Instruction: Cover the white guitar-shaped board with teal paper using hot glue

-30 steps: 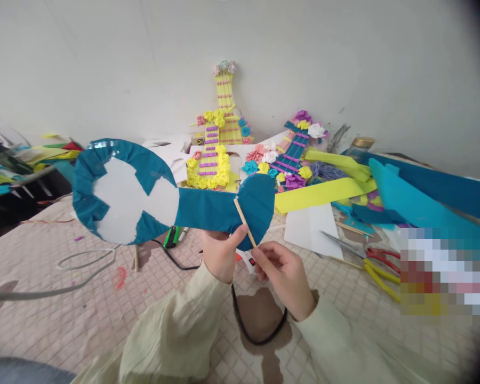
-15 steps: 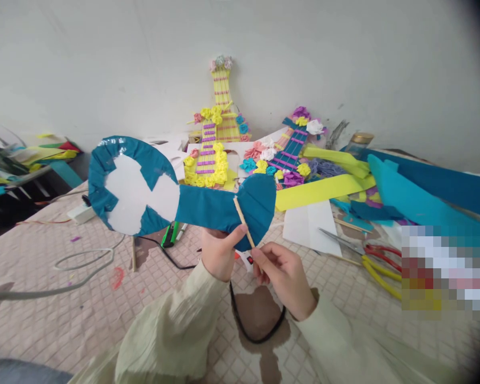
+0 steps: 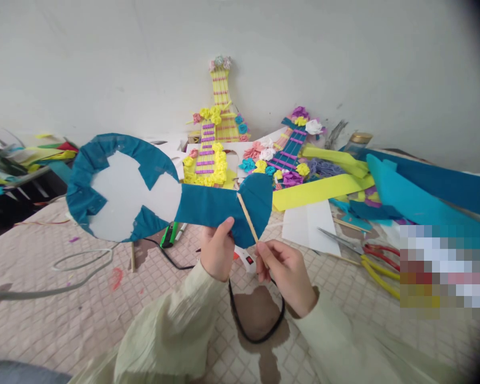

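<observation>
A pale wall [image 3: 104,64] rose behind a table whose checked cover [image 3: 176,309] showed brown patches at six o'clock from the hands. At nine to ten o'clock, the blue-and-white cutout [image 3: 208,205] was gripped by the left hand [image 3: 217,253], thumb in front. The right hand's [image 3: 288,272] fingers pinched a stick [image 3: 248,218] slanting across it toward eleven. Scissors [image 3: 378,256] lay at three.

Pale wall [image 3: 328,58] behind checked table [image 3: 64,330]

Head-worn view, forward and down (quite close), over hands [image 3: 290,273]
</observation>
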`<action>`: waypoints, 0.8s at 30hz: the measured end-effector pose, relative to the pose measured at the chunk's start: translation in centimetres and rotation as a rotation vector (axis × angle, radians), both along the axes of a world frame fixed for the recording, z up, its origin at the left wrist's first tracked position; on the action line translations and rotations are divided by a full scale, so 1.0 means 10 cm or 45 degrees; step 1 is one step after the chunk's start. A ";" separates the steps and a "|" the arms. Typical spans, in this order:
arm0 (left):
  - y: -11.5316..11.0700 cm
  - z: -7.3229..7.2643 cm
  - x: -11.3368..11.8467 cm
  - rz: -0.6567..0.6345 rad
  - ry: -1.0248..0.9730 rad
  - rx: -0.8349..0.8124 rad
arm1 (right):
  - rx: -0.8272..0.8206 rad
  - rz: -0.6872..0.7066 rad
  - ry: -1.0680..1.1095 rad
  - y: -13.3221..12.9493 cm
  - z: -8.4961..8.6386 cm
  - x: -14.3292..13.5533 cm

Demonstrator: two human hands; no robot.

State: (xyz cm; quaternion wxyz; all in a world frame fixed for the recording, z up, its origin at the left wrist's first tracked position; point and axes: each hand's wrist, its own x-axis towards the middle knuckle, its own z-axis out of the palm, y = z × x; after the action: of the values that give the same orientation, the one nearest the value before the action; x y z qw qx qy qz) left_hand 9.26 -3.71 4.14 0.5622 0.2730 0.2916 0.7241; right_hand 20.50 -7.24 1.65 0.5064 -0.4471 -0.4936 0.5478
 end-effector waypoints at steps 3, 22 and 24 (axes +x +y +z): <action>0.02 -0.03 0.00 0.004 0.013 0.020 | -0.021 0.012 0.001 0.01 -0.01 0.00; 0.06 -0.07 -0.03 0.064 0.143 0.084 | 0.051 -0.052 -0.017 0.00 -0.05 0.00; 0.07 -0.06 -0.04 0.078 0.134 0.081 | 0.066 -0.098 0.008 0.00 -0.05 0.01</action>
State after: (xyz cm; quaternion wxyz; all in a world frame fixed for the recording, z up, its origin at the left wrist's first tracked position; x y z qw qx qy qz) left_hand 8.85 -3.05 3.50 0.5146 0.3195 0.3057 0.7346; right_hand 20.56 -7.21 1.11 0.5399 -0.4509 -0.4885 0.5164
